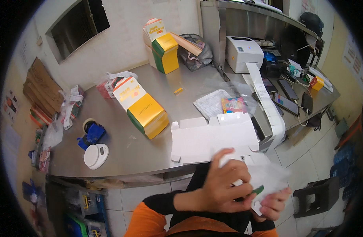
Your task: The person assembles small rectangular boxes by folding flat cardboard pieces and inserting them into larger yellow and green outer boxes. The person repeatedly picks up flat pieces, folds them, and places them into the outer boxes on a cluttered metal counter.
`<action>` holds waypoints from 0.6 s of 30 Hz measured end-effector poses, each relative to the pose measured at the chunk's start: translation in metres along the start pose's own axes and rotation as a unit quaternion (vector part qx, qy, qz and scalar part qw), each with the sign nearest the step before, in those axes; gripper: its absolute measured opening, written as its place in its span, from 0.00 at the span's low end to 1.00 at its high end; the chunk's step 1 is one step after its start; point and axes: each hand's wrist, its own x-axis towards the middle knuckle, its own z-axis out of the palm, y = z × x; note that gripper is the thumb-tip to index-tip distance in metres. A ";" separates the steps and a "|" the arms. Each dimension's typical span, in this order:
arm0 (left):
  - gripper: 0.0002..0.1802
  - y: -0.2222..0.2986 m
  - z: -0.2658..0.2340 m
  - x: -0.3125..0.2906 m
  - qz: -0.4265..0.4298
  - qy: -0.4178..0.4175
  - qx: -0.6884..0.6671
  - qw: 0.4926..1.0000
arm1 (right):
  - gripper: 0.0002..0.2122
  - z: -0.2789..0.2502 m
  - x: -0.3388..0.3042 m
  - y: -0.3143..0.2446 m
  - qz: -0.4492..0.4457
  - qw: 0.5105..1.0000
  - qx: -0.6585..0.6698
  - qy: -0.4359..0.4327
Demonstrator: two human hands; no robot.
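Note:
In front of my body, both hands hold a blurred, thin white sheet (270,173). My left hand (230,185) is closed, with its thumb and fingers together beside a small green piece (258,190); what they pinch is not clear. My right hand (273,203) grips the sheet's lower right side. Just beyond them, a flattened white carton (213,138) lies unfolded across the table's front edge, its flaps pointing away. Farther left, a yellow, white and green box (148,114) rests on its side.
On the steel table (114,154) are a white kitchen scale (96,156), a blue tape dispenser (92,134), another yellow box (165,53) and a colourful packet (233,105). A label printer (244,55) trails a paper strip at right. A dark stool (317,196) stands on the floor.

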 end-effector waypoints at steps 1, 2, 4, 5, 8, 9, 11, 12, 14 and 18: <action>0.08 0.005 0.013 -0.001 -0.021 -0.022 -0.037 0.999 | 0.09 -0.013 -0.007 -0.002 0.005 0.999 -0.024 -0.024; 0.06 0.008 0.027 -0.004 -0.050 -0.047 -0.080 0.994 | 0.09 -0.022 -0.013 -0.001 -0.003 0.999 -0.042 -0.031; 0.04 0.013 0.049 -0.014 -0.091 -0.075 -0.152 0.981 | 0.09 -0.037 -0.023 -0.002 0.021 0.995 -0.081 -0.061; 0.02 0.014 0.058 -0.021 -0.103 -0.078 -0.179 0.975 | 0.09 -0.043 -0.027 -0.001 0.032 0.992 -0.098 -0.069; 0.02 0.013 0.074 -0.043 -0.153 -0.079 -0.226 0.959 | 0.10 -0.044 -0.037 0.003 0.068 0.988 -0.109 -0.084; 0.02 0.012 0.076 -0.051 -0.172 -0.079 -0.224 0.956 | 0.11 -0.042 -0.039 0.005 0.112 0.986 -0.079 -0.099; 0.04 0.009 0.076 -0.064 -0.197 -0.085 -0.207 0.954 | 0.11 -0.035 -0.043 0.007 0.193 0.971 -0.031 -0.136; 0.04 0.007 0.075 -0.069 -0.202 -0.090 -0.193 0.956 | 0.10 -0.032 -0.045 0.005 0.219 0.966 -0.005 -0.137; 0.05 0.003 0.073 -0.079 -0.217 -0.096 -0.173 0.956 | 0.09 -0.023 -0.048 0.000 0.285 0.947 0.030 -0.146; 0.08 -0.001 0.072 -0.093 -0.249 -0.084 -0.158 0.952 | 0.08 -0.008 -0.054 -0.007 0.341 0.931 0.014 -0.127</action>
